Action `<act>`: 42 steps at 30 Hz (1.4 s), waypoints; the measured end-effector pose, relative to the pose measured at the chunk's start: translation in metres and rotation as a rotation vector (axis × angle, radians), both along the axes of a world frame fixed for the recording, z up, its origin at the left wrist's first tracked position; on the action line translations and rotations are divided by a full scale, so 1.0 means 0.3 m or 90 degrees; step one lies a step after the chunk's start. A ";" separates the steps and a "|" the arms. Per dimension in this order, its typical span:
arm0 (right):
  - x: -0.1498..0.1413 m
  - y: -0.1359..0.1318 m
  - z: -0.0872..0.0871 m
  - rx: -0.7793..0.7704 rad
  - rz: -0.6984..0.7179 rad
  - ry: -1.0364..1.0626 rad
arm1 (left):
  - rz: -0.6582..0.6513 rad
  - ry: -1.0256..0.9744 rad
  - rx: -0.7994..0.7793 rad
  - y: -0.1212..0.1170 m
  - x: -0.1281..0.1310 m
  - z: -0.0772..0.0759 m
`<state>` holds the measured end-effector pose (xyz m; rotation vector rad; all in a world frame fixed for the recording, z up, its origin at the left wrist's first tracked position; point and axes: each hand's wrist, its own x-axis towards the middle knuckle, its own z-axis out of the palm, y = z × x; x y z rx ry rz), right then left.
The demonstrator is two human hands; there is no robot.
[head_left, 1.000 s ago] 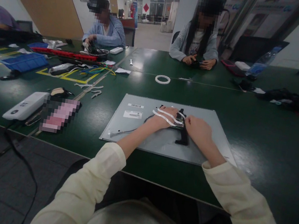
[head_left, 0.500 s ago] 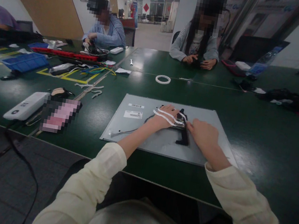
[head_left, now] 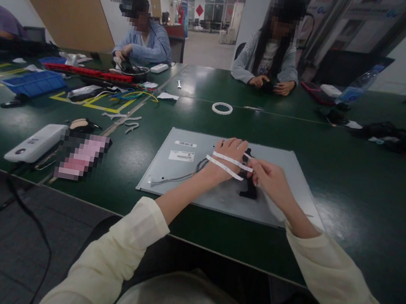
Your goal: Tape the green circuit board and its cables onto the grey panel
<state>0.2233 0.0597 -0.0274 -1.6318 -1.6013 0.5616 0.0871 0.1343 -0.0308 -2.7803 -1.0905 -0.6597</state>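
On the grey panel [head_left: 296, 171], toward 12 o'clock, 2 white strips [head_left: 233, 161] are lying across the left hand [head_left: 224, 162], its fingers stretching out. At its 4 o'clock, the right hand [head_left: 267, 180] is pinching narrowly near the strip ends; cannot tell on what. Strips looking light, limp, easily creased; ends probably offering best hold.

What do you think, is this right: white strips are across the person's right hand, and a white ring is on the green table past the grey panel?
One thing is wrong: the white strips lie across the person's left hand, as the head view shows. The white ring is on the green table past the grey panel.
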 end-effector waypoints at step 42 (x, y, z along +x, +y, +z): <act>0.105 -0.083 -0.053 -0.042 -0.091 -0.469 | 0.020 0.084 -0.237 -0.140 -0.028 -0.017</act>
